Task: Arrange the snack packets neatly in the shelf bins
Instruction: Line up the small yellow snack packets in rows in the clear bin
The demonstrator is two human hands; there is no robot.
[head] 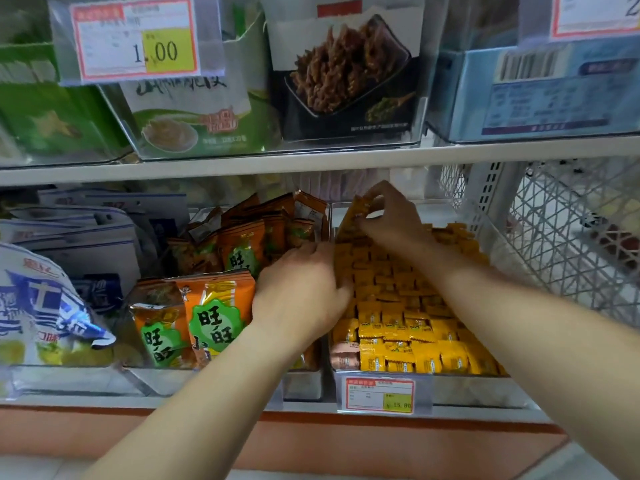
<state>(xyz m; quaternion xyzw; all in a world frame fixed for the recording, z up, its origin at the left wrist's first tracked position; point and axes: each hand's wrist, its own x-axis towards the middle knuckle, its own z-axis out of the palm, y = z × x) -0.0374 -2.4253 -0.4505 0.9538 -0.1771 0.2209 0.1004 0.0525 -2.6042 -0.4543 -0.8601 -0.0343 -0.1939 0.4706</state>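
Both hands work in the clear bin (491, 230) of small yellow packets (408, 344) on the lower shelf, right of the bin of orange snack bags (214, 317). The right hand (391, 220) is at the bin's back left corner, fingers curled and pinched on the upper edge of a standing packet (353, 220) whose long axis runs upright, tilted slightly. The left hand (304, 289) lies nearer the viewer against the bin's left wall, fingers partly flexed and pressed onto the packets; whether it grips one cannot be told. The remaining rows lie flat, stretching from between the hands toward the front price tag (381, 394). The raised packet sits directly under the right hand, so that hand is judged better placed to seat it.
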